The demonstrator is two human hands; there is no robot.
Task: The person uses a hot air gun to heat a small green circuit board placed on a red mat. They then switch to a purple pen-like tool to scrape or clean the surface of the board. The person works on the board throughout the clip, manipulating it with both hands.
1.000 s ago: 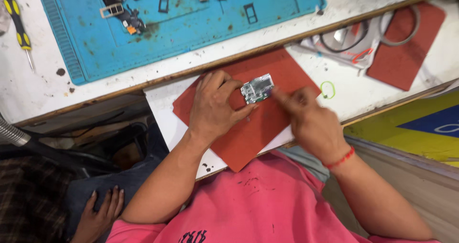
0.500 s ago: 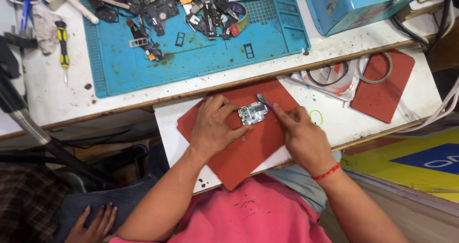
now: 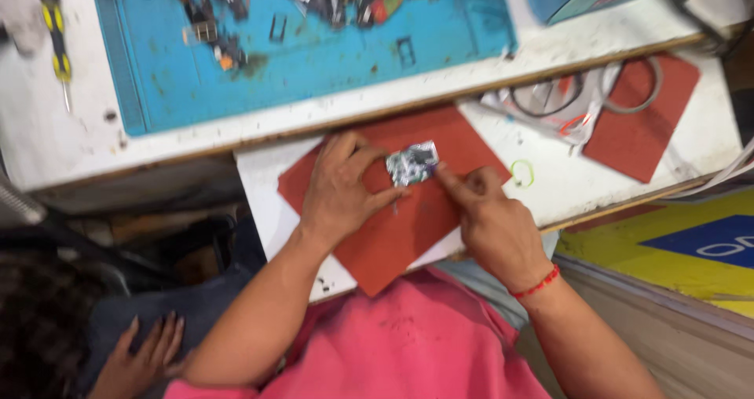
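A small silvery metal part (image 3: pixel 411 163) lies on a red mat (image 3: pixel 400 234) on a white pull-out shelf (image 3: pixel 263 191). My left hand (image 3: pixel 342 187) rests on the mat and pins the part from its left side with the fingertips. My right hand (image 3: pixel 491 222) is on the part's right side, its forefinger stretched out and touching the part's lower right corner. The frame is blurred, so I cannot tell whether the right hand holds a thin tool.
Above the shelf a white bench carries a blue work mat (image 3: pixel 314 45) with several small parts and tools. A yellow-handled screwdriver (image 3: pixel 56 38) lies at left. A second red mat (image 3: pixel 640 128) with cable rings sits at right. Another person's hand (image 3: pixel 145 356) shows at lower left.
The view has shifted and blurred. Both hands stay at the metal part; the right forefinger has come down to its lower right corner.
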